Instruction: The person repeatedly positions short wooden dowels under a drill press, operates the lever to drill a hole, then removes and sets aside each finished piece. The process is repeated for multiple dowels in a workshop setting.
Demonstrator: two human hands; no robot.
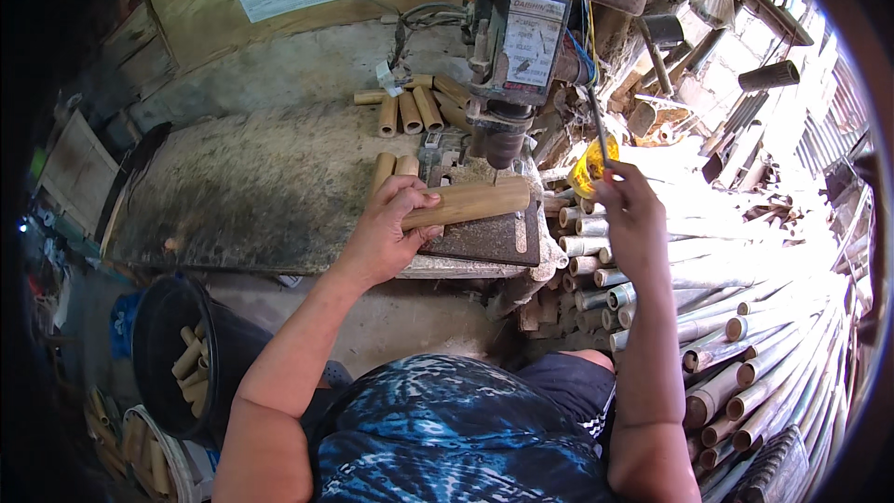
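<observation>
My left hand [384, 228] is wrapped around one end of a cut bamboo tube [480, 203], thumb on top. The tube lies sideways over the dark drill press table [484, 242], beneath the chuck [503, 142]. A thin bit comes down to the tube's upper side; whether it has entered the bamboo I cannot tell. Raised to the right, my right hand [633, 210] is closed around the lower end of the drill press's thin metal lever [598, 126]. Two short bamboo tubes [385, 168] rest just beyond my left hand.
Several cut bamboo tubes [410, 115] stand behind on the worn workbench [251, 191]. A black bucket [154, 363] at left holds bamboo pieces. Long bamboo poles [726, 326] are piled at right, with a yellow container [587, 170] behind my right hand. Cables [428, 14] hang beside the drill.
</observation>
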